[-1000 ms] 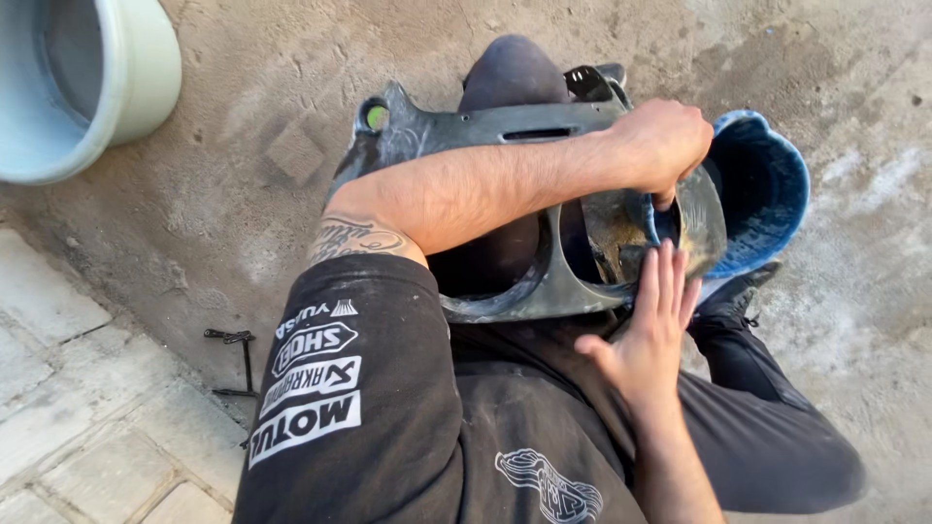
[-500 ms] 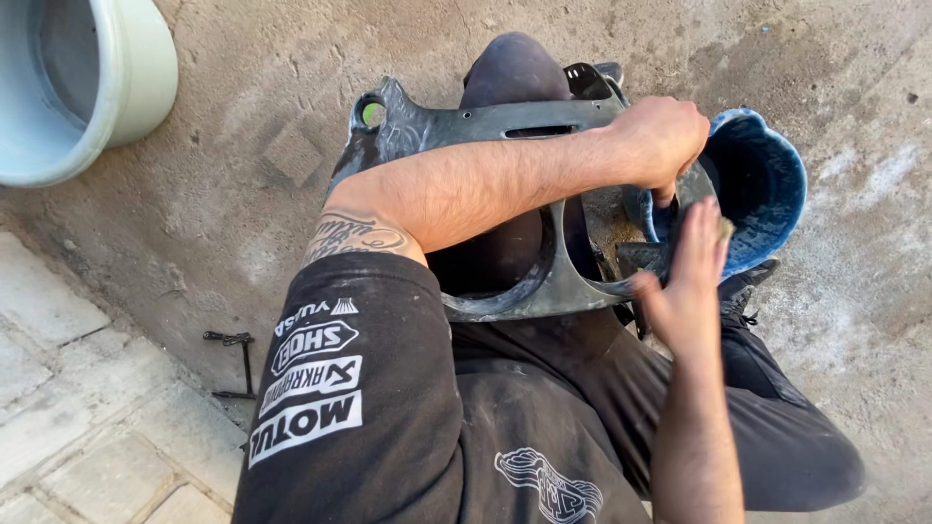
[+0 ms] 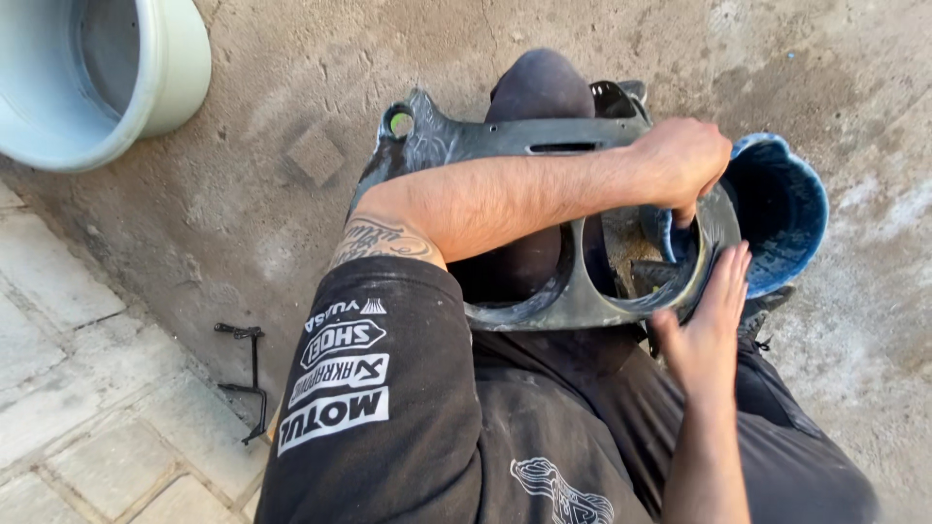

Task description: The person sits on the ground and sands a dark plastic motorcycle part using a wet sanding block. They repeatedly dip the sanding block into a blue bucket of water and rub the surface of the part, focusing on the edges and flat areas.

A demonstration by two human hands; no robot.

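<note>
Black plastic panel [image 3: 544, 146] clenched in left hand's [image 3: 680, 160] grip; right hand [image 3: 714, 325] flat, released, beside blue bucket [image 3: 782, 209].

Left hand [image 3: 682, 160] fingertips curl out of sight behind the black panel [image 3: 505, 146] rim. Whatever sits under the right hand [image 3: 707, 325] palm is covered, can't tell. Blue bucket [image 3: 786, 209] base hidden behind the panel, just past the left hand. Pale tub [image 3: 165, 68] far left of both hands, cut by the frame edge.
</note>
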